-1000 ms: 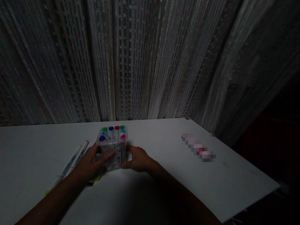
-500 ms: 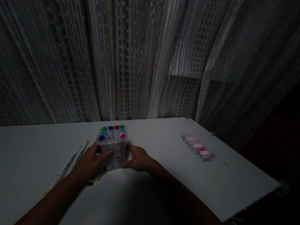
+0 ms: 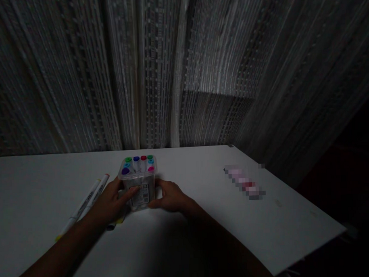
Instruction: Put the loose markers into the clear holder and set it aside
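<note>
A clear plastic marker box (image 3: 139, 184) stands upright on the white table (image 3: 188, 235), with several coloured marker caps showing at its top. My left hand (image 3: 109, 203) grips its left side, thumb across the front label. My right hand (image 3: 170, 195) clasps its right side with curled fingers. Two loose white markers (image 3: 89, 198) lie side by side to the left of my left hand. Another marker tip (image 3: 113, 225) pokes out from under my left wrist.
A patterned curtain (image 3: 182, 70) hangs directly behind the table's far edge. A blurred-out patch (image 3: 245, 182) lies on the table to the right. The table's right edge (image 3: 307, 199) drops off into darkness.
The curtain behind the table has shifted, its folds moving. Both hands stay on the marker box, which sits in the same spot.
</note>
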The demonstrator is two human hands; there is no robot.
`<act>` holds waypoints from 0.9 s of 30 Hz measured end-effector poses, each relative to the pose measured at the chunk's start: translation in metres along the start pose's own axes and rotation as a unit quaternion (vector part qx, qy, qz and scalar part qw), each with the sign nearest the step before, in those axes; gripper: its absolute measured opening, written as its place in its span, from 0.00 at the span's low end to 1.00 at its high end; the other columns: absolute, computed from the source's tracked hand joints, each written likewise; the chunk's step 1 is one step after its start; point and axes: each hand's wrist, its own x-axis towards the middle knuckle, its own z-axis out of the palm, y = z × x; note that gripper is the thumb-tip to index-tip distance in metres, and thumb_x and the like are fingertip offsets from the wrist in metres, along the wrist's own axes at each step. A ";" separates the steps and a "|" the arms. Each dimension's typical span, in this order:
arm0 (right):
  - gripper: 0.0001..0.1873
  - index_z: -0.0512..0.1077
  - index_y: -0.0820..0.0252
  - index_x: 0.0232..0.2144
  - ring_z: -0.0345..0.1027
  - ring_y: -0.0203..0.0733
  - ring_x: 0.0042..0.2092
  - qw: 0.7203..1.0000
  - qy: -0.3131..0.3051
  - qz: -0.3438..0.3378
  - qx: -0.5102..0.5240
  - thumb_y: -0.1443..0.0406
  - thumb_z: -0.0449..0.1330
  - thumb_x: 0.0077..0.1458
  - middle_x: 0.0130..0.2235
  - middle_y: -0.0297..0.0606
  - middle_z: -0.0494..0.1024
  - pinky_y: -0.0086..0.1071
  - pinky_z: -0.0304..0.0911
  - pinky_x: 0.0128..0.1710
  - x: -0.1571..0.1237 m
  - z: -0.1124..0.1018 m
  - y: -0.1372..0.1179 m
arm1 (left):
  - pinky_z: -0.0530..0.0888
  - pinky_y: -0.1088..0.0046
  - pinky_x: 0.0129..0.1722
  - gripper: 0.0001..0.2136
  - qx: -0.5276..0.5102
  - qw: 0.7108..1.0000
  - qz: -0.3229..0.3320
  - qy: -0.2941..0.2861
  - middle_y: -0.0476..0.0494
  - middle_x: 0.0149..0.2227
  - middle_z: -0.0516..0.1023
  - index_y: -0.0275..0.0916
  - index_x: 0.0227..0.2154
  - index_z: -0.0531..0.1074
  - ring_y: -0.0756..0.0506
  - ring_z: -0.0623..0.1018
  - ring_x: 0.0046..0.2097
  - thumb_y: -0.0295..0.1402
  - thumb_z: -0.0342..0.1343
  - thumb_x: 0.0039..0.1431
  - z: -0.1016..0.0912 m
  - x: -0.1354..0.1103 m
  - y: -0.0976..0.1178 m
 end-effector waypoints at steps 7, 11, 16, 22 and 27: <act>0.36 0.67 0.55 0.50 0.69 0.44 0.40 1.000 0.000 0.003 0.005 0.56 0.68 0.36 0.43 0.37 0.75 0.32 0.62 0.36 0.000 0.000 0.002 | 0.72 0.62 0.44 0.25 -0.005 1.000 -0.002 0.000 0.36 0.44 0.74 0.35 0.46 0.66 0.40 0.75 0.44 0.50 0.53 0.51 0.003 0.002 -0.001; 0.35 0.67 0.55 0.50 0.69 0.44 0.39 1.000 -0.005 0.008 -0.004 0.55 0.68 0.36 0.42 0.37 0.75 0.32 0.62 0.36 0.000 -0.001 0.002 | 0.72 0.61 0.43 0.27 0.008 1.000 -0.012 -0.005 0.36 0.44 0.74 0.34 0.47 0.65 0.40 0.75 0.42 0.50 0.52 0.50 0.003 0.003 0.001; 0.35 0.67 0.56 0.49 0.68 0.47 0.43 1.000 -0.005 0.003 0.004 0.57 0.68 0.36 0.45 0.38 0.74 0.34 0.61 0.40 0.001 -0.001 0.002 | 0.72 0.62 0.44 0.27 0.023 1.000 -0.002 -0.007 0.38 0.43 0.75 0.34 0.46 0.66 0.41 0.75 0.41 0.51 0.52 0.51 0.002 0.004 0.000; 0.35 0.67 0.56 0.49 0.69 0.45 0.39 1.000 -0.006 0.018 -0.017 0.55 0.68 0.36 0.41 0.37 0.75 0.32 0.61 0.35 0.001 -0.001 0.001 | 0.74 0.67 0.40 0.27 0.004 1.000 -0.002 0.004 0.39 0.44 0.75 0.35 0.46 0.66 0.42 0.76 0.40 0.51 0.52 0.50 0.002 0.004 -0.004; 0.34 0.67 0.54 0.49 0.69 0.45 0.41 1.000 -0.007 0.011 -0.007 0.55 0.67 0.37 0.42 0.36 0.75 0.33 0.62 0.37 0.000 -0.001 0.000 | 0.74 0.65 0.41 0.25 0.014 1.000 0.010 0.011 0.39 0.43 0.75 0.36 0.44 0.68 0.41 0.76 0.41 0.50 0.53 0.50 0.002 0.004 -0.003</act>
